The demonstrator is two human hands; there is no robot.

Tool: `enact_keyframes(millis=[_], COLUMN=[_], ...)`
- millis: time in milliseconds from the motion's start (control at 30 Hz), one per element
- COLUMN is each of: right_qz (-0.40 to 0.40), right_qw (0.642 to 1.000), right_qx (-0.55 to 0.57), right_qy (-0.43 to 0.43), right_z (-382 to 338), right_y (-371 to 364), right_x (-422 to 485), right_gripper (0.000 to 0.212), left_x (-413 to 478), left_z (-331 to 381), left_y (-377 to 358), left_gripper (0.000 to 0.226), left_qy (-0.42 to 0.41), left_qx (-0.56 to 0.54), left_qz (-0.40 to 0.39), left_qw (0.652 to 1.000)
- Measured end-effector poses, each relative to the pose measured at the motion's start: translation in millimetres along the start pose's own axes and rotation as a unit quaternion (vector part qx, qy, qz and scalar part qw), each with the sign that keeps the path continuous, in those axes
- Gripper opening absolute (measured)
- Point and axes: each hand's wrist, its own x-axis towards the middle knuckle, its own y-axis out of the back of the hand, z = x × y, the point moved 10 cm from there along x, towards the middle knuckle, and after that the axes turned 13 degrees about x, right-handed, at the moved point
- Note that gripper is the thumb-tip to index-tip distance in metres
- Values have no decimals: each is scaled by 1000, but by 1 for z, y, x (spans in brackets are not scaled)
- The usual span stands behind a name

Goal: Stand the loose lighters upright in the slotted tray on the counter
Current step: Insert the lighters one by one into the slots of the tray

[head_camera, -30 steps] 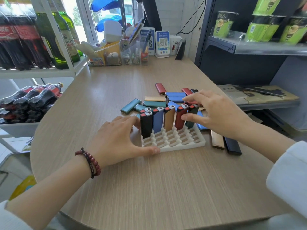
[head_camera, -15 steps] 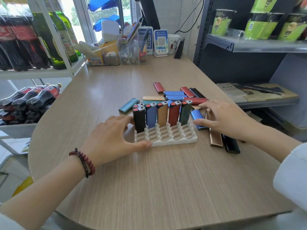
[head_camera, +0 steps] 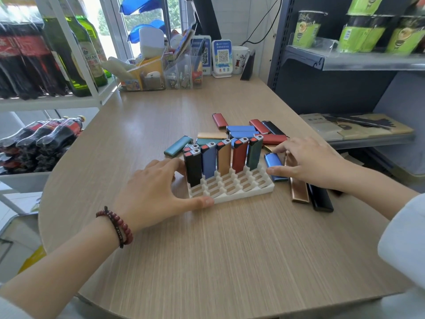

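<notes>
White slotted tray (head_camera: 232, 192) in the middle of the table (head_camera: 230, 249), five lighters (head_camera: 224, 161) standing in its far row, left hand (head_camera: 151, 192) flat with fingers apart holding tray's left side, right hand (head_camera: 308, 161) fingers spread over blue lighter (head_camera: 274, 164) lying right of tray

We see a bright, daylit scene, with light pouring in from the window (head_camera: 147, 24) at the far left, which is blown out to near white. A soft sheen lies across the desk (head_camera: 161, 116) nearest that window. Shadows are faint and short, falling toward us under the left hand (head_camera: 151, 192) and beside the slotted tray (head_camera: 241, 194). The wide lens bows the shelf uprights and desk edge. The drink cups (head_camera: 358, 31) at upper right look smeared, and the frame corners soften.
</notes>
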Motion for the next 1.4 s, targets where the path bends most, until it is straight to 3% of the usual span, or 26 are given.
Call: enact_keyframes(millis=[167,300,400,533,633,733,867,1033,1133,1233,1300,1400], right_qz=[7,-3,-14,3,11,24,39,74,85,83,56,14], right_qw=[1000,1000,999,1000,995,981,978,972,969,958,953,945], right_qx=[13,-19,-33,21,98,190,201,210,213,245,262,277], right_qy=[2,-9,-11,-14,-8,10,39,74,95,122,140,173], right_z=[-2,-3,-2,0,0,-2,-9,-22,-34,-49,-61,-81], right_y=[1,0,1,4,9,16,24,38,44,47,44,37], right_x=[-3,-3,-4,-7,-7,-9,-13,-17,-22,-26,-30,-36], right_gripper=[52,63,61,55,52,42,37,32,30,30,30,27], left_x=[-2,-2,-1,1,2,4,4,3,3,2,2,1], left_z=[5,6,4,1,2,6,8,10,11,13,12,12], left_y=[2,2,1,-1,-1,-3,-4,-2,-1,2,2,4], left_gripper=[67,60,56,70,66,86,87,79,56,48,52,80], left_qy=[6,4,2,-6,-1,-2,-3,-5,-9,-6,-4,-18], left_qx=[-4,-8,-14,-11,-6,9,11,-4,-7,-20,-25,-24], left_qz=[-11,-11,-3,12,17,15,14,20,15,11,14,27], left_qw=[1000,1000,1000,1000,1000,1000,1000,1000,1000,1000,1000,999])
